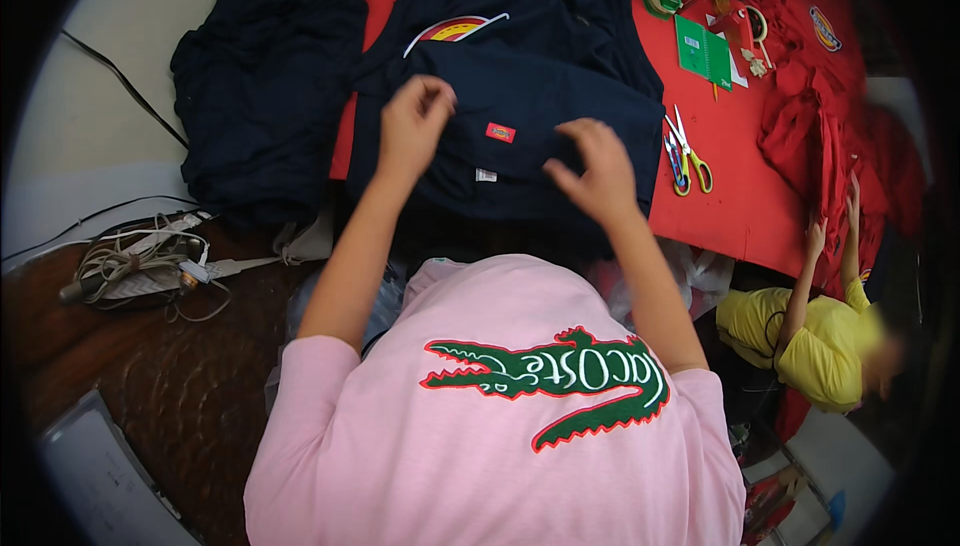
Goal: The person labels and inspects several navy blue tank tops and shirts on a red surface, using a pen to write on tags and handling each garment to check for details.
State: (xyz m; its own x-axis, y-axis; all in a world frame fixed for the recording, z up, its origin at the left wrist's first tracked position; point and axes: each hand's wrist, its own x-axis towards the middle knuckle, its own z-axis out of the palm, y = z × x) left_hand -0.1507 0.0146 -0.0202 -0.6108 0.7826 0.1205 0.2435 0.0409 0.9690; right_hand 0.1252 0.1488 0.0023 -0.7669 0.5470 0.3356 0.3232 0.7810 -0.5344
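The left hand (418, 121) is raised over a navy garment (600, 96), its fingers curled in toward the thumb; whether a bit of cloth is pinched between them I cannot tell. The right hand (600, 166) is released, thumb and fingers spread apart above the same garment, and whether its fingertips touch the cloth is unclear.

The garment lies directly beneath and between both hands, its matte, smooth fabric laid in a broad folded panel with a soft, slightly wavy edge. Between the hands, a small rectangular red label (501, 133) sits flat on the cloth, and a smaller white tag (486, 176) shows below it. Beyond the left hand, an arched patch (456, 31) in red and yellow with a white border lies on the navy fabric.

To the left of the left hand, a second dark garment (275, 86) is heaped in loose wrinkles. To the right of the right hand, on the red surface (720, 216), lie scissors (686, 149) with thin metal blades and looped yellow handles. Farther off beyond the right hand is a rectangular green notebook (704, 51). Well to its right, a person in a yellow shirt (815, 351) handles crumpled red cloth (815, 136).
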